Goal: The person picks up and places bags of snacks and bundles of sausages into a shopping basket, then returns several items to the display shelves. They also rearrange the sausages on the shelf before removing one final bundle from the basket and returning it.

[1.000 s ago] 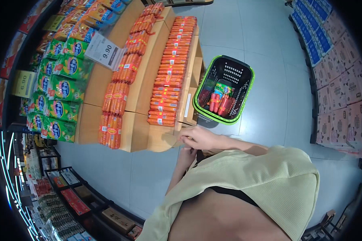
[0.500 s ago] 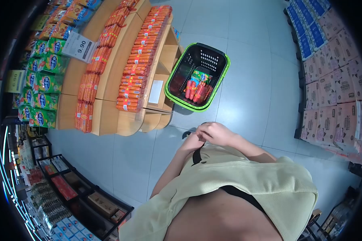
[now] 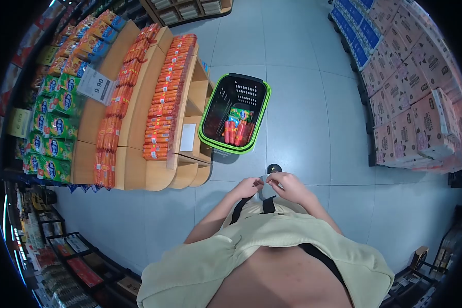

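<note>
My left hand (image 3: 249,186) and my right hand (image 3: 288,185) meet in front of my chest, fingertips pinched close together just above two black straps (image 3: 268,205) on my pale green top. Something small and pale seems to sit between the fingertips, but I cannot make out what. A black basket with a green rim (image 3: 206,119) stands on the floor ahead of my hands. It holds red sausage packs (image 3: 235,132) and a green packet (image 3: 241,114).
A curved wooden display (image 3: 190,110) to the left carries rows of red sausages (image 3: 161,108), green snack bags (image 3: 54,126) and a 9.90 price sign (image 3: 96,85). Stacked pink and blue cartons (image 3: 410,97) line the right. Grey floor tiles (image 3: 303,113) lie between them. A small dark round thing (image 3: 274,168) lies beyond my hands.
The view has swung, so the display and basket have shifted left and farther off. My hands have dropped lower and moved slightly apart, the left now fully visible beside the right.
</note>
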`<state>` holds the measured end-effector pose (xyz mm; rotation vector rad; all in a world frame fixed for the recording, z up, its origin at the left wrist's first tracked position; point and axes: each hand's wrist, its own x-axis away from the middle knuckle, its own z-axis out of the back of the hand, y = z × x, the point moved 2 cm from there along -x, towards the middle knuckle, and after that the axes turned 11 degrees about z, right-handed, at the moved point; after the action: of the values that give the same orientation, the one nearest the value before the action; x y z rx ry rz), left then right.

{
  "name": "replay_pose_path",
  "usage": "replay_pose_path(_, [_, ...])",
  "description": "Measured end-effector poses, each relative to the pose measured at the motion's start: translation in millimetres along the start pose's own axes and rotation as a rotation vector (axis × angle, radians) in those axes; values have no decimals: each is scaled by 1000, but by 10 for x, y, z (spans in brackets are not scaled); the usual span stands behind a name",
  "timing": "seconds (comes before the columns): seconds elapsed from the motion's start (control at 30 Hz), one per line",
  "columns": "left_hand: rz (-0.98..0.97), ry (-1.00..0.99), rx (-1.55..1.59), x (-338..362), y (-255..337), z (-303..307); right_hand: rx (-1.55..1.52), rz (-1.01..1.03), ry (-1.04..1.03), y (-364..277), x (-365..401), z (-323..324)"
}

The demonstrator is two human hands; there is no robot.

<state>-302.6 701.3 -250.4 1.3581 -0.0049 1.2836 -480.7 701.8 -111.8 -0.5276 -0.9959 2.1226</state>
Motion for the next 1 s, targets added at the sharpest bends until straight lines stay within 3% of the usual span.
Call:
replay_pose_path(0.13, [-72,36,44,-305,-145,-177,-82,-15,71,40,103,99])
replay_pose_path(0.2, [-131,53,33,-476,-131,-259,-265,10,47,113,144,224])
replay_pose_path(0.27, [120,-29,110,-613,-58,-330,-225,21,47,345,234,353])
replay_pose_path(0.33, [198,-48,110,-762,110,-327,-3,31,14,575,320,572])
replay_pose_path(0.4, [299,-76,123,-926,148,-360,1,45,22,752,437,801])
replay_pose_path(0.47, [148,-35,312,-1111,144,-343,-47,-6,45,961,542,973])
replay_pose_path(0.63, [223,253,207,-1224,351,-57,-124,-106,5,1259,547,1330])
replay_pose_path(0.77, [419,504,109,-1140,-164,106,-135,-68,-97,1435,175,1362])
replay_pose_path(0.83, [739,449,201,-1133,-583,134,-121,-41,-124,1471,-94,1328])
replay_pose_path(0.9, [938,381,256,-1083,-1095,105,-106,20,-135,1512,-407,1304])
replay_pose_path(1.0, [1077,329,178,-1093,-1817,50,-140,2,-120,1601,-896,1346])
